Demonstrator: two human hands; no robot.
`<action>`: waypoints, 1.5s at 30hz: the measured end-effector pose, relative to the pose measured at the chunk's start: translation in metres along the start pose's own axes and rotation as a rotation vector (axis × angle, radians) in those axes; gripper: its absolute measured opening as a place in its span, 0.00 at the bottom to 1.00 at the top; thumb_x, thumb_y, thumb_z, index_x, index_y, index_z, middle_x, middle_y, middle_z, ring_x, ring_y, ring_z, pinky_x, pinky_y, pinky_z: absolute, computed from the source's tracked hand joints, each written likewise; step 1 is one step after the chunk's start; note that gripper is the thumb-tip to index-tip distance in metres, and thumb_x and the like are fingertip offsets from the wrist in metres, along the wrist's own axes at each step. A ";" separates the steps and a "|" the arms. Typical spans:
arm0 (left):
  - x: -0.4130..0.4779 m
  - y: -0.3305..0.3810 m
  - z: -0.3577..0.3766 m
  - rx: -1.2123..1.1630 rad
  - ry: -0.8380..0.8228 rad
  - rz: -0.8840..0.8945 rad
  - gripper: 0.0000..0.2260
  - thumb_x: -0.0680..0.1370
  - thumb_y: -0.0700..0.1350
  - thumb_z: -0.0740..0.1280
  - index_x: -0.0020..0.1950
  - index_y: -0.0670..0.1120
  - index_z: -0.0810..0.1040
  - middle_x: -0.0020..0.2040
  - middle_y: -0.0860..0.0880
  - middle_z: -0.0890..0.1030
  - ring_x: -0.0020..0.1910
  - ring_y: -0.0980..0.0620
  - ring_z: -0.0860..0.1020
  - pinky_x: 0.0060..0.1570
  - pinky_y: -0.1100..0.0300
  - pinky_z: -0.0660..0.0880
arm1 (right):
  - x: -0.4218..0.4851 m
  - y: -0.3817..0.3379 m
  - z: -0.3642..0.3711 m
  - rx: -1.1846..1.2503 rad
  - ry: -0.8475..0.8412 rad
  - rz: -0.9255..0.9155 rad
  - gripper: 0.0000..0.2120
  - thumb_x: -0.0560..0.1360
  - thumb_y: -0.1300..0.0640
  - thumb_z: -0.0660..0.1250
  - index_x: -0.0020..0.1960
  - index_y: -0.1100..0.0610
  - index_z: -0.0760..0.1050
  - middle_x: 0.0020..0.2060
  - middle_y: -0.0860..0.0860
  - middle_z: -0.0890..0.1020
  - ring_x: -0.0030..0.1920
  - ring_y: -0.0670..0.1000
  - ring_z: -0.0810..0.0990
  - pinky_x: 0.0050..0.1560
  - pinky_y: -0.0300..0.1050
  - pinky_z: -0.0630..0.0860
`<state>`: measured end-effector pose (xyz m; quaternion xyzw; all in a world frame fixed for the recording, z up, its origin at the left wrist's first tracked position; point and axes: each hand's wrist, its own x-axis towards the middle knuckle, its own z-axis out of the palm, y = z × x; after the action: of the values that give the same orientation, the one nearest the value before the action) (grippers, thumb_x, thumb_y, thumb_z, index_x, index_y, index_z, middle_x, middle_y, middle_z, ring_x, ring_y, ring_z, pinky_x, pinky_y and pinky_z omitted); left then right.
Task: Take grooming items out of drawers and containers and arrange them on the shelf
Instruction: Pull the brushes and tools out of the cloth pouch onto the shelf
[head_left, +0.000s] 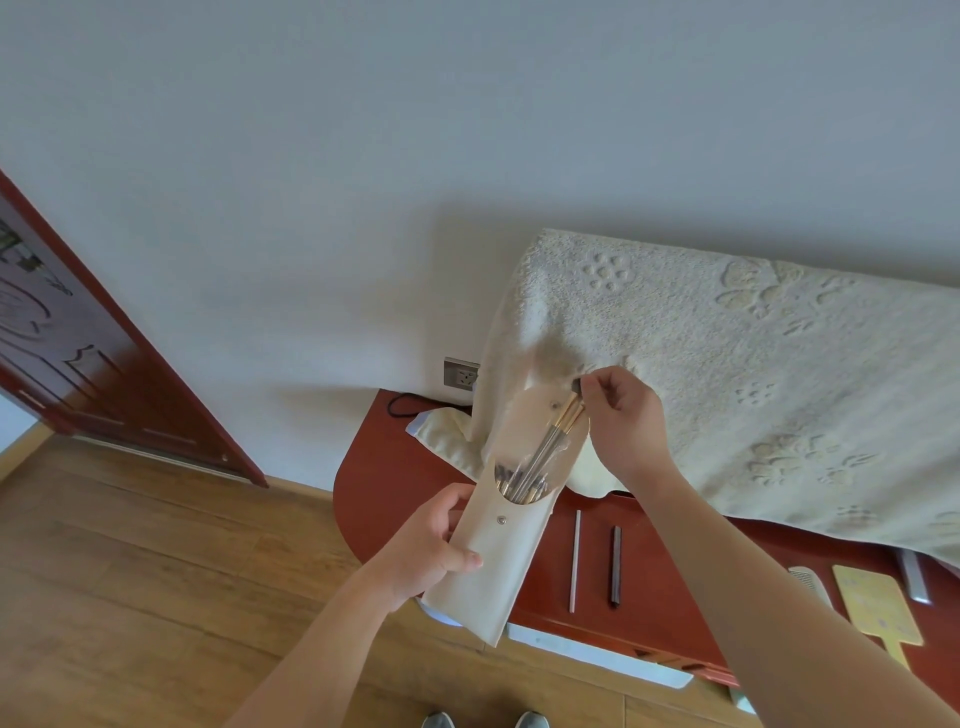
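A cream fabric pouch (493, 561) with a snap button stands tilted in the air above the red-brown shelf top (410, 499). My left hand (431, 545) grips the pouch at its lower left side. Its flap is open and several makeup brushes (545, 452) stick out of the mouth. My right hand (623, 410) pinches the top end of one brush between thumb and fingers. The brush is partly out of the pouch, with its lower part still inside.
On the shelf top lie a thin pale stick (575, 561), a dark stick (615, 566), a comb (808, 584) and a yellow hand mirror (878, 608). A cream embossed towel (753, 374) drapes over something behind. A wall socket (461, 373) and a red door (104, 364) are at the left.
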<state>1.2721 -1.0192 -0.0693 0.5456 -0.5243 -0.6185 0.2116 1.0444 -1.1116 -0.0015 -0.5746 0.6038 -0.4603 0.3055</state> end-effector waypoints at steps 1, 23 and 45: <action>0.000 0.000 0.000 0.002 0.002 -0.002 0.26 0.72 0.35 0.71 0.65 0.55 0.71 0.55 0.50 0.84 0.55 0.50 0.82 0.62 0.41 0.76 | 0.001 0.000 0.000 0.010 0.011 0.011 0.10 0.80 0.57 0.63 0.41 0.53 0.79 0.32 0.51 0.80 0.28 0.46 0.72 0.30 0.35 0.69; 0.011 0.001 -0.009 0.034 0.077 -0.021 0.26 0.72 0.34 0.71 0.64 0.56 0.71 0.53 0.52 0.85 0.52 0.52 0.83 0.58 0.48 0.78 | 0.013 0.013 -0.003 0.175 -0.009 0.098 0.11 0.78 0.58 0.62 0.42 0.62 0.79 0.41 0.57 0.83 0.41 0.50 0.79 0.51 0.56 0.77; 0.017 0.004 -0.028 0.111 0.160 -0.028 0.26 0.71 0.37 0.73 0.60 0.60 0.71 0.51 0.58 0.84 0.50 0.57 0.83 0.50 0.55 0.80 | 0.019 0.016 0.001 0.326 -0.194 0.042 0.13 0.76 0.64 0.62 0.34 0.60 0.75 0.43 0.53 0.84 0.55 0.50 0.81 0.55 0.46 0.72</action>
<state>1.2909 -1.0464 -0.0694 0.6115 -0.5315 -0.5460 0.2134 1.0361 -1.1315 -0.0130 -0.5465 0.5007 -0.4879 0.4611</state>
